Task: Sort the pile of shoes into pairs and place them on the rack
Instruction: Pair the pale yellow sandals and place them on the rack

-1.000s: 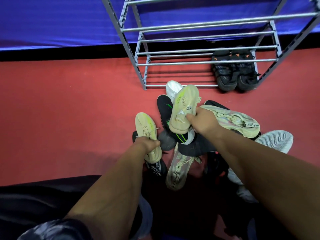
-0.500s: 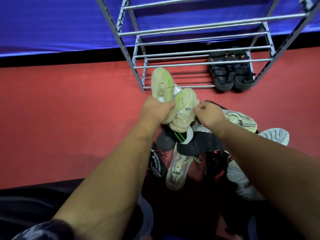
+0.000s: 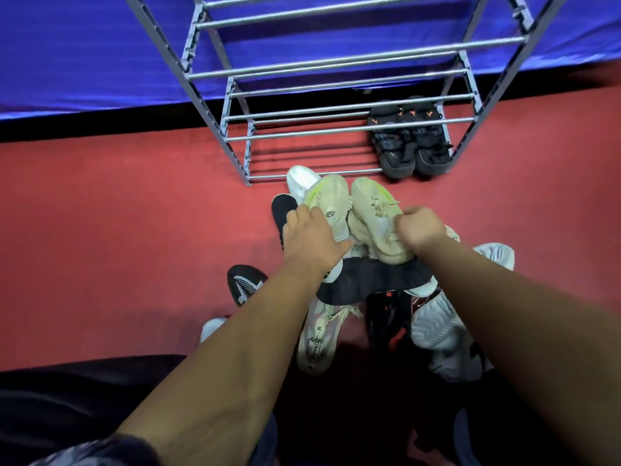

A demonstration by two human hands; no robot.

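Two matching cream sneakers with neon-yellow streaks are held side by side above the pile, toes toward the rack. My left hand [image 3: 311,240] grips the left cream sneaker [image 3: 327,200]. My right hand [image 3: 420,228] grips the right cream sneaker [image 3: 371,210] by its collar. Beneath them lies the pile of shoes [image 3: 356,284], with black, white and pale patterned ones mixed together. The grey metal shoe rack [image 3: 336,129] stands just beyond, and a pair of black shoes [image 3: 408,146] sits at the right end of its bottom shelf.
Red carpet [image 3: 117,230] covers the floor around the pile. A blue sheet [image 3: 84,55] hangs behind the rack. A black shoe [image 3: 243,287] lies to the left of my left forearm. Dark fabric [image 3: 67,398] fills the lower left corner.
My left hand lifted its cream sneaker from the pile's left side and brought it next to the one in my right hand. Both sneakers now sit side by side, nearer the rack.
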